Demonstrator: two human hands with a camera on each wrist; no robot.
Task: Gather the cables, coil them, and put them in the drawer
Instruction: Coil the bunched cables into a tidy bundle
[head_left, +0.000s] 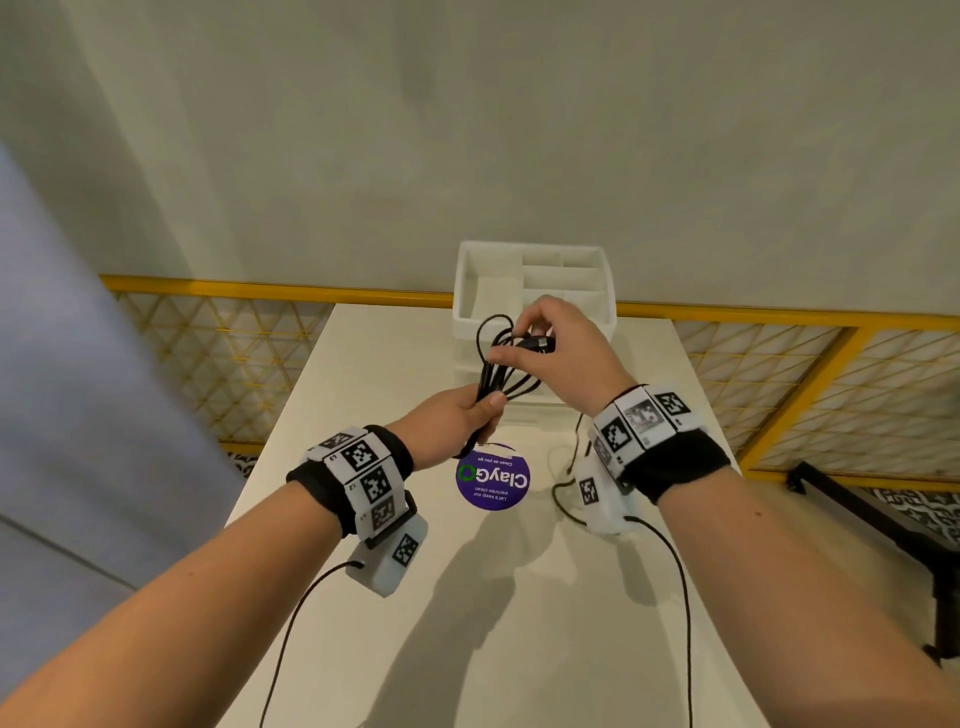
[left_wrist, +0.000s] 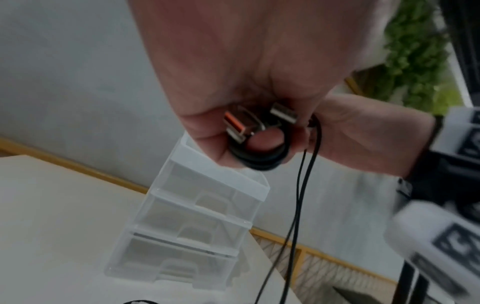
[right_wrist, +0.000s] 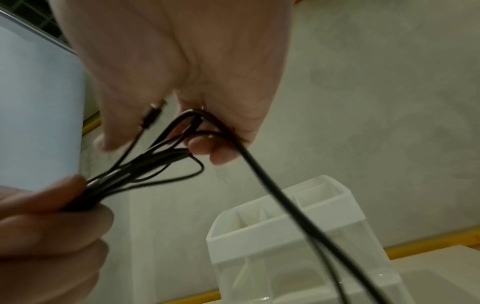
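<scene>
Cables (head_left: 493, 374) in both hands; left wrist alone shows metal plugs (left_wrist: 283, 112)

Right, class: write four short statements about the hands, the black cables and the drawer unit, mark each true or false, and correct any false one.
1. The left hand grips the bundle of black cables. True.
2. The right hand rests flat on the table. False: it is raised, pinching the cables' upper end.
3. The clear drawer unit stands at the table's far edge. True.
4. The round purple sticker is stuck on the drawer unit. False: it lies on the table.
</scene>
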